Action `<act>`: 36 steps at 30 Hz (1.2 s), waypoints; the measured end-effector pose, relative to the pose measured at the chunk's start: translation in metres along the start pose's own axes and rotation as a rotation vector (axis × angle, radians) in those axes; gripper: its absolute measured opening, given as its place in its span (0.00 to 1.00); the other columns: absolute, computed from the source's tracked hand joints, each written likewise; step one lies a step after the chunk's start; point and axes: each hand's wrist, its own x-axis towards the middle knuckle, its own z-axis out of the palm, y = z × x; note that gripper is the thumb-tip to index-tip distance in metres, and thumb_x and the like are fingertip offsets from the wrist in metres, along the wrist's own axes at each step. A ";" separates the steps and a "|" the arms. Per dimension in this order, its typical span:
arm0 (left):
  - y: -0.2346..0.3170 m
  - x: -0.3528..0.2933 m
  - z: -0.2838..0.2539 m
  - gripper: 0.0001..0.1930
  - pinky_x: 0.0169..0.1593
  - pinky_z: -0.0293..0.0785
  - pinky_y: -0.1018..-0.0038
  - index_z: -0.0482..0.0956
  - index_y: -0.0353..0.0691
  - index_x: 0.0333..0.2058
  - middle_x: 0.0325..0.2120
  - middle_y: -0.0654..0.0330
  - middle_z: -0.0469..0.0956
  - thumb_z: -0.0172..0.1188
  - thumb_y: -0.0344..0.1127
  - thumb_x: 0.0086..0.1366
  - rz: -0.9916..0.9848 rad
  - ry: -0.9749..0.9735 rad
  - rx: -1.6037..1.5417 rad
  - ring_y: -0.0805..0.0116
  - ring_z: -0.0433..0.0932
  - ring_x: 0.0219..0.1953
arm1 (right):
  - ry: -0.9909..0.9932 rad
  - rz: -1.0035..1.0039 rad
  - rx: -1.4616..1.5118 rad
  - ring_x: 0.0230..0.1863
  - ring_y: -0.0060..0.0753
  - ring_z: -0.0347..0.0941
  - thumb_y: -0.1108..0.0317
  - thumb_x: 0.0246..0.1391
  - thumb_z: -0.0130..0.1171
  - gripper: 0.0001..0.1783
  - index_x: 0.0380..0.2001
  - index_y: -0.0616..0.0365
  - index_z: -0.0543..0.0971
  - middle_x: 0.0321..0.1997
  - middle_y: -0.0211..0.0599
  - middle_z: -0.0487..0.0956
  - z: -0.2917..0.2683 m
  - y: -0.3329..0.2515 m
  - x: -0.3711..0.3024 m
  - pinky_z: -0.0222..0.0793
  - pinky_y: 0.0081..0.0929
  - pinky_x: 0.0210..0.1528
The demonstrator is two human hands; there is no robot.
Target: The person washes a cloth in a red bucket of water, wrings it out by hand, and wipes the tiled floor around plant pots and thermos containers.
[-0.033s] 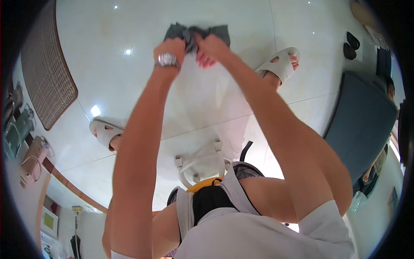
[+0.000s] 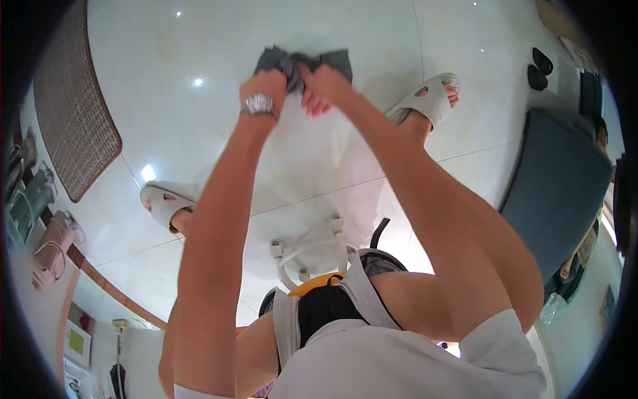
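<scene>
A dark grey cloth [image 2: 337,64] is bunched in its middle between my two hands, its ends sticking out on either side. My left hand [image 2: 263,86], with a silver watch [image 2: 258,104] at the wrist, is closed on the left part of it. My right hand [image 2: 325,86] grips the cloth from the right, its lower fingers curled beneath. Both arms reach straight out ahead over the floor. Whether the cloth touches the tiles I cannot tell. Each of my feet wears a white slide sandal, the right sandal [image 2: 425,100] lying farther out than the left sandal [image 2: 163,203].
Glossy pale tiles make up the floor [image 2: 306,153]. A brown woven mat [image 2: 76,113] lies far left. White stool legs with casters [image 2: 335,226] stand between my legs. At right are a dark grey padded surface [image 2: 558,186], a person partly hidden behind it, and dark slippers [image 2: 539,70].
Both hands and the cloth have come slightly nearer to me. The cloth stays gripped in both hands.
</scene>
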 end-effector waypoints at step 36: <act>0.021 -0.152 0.091 0.24 0.31 0.76 0.66 0.80 0.41 0.21 0.16 0.59 0.80 0.50 0.54 0.65 -0.255 -0.584 -0.653 0.65 0.80 0.20 | -0.191 0.237 0.136 0.21 0.37 0.80 0.26 0.51 0.45 0.46 0.20 0.67 0.80 0.22 0.46 0.82 0.066 0.153 -0.051 0.75 0.30 0.23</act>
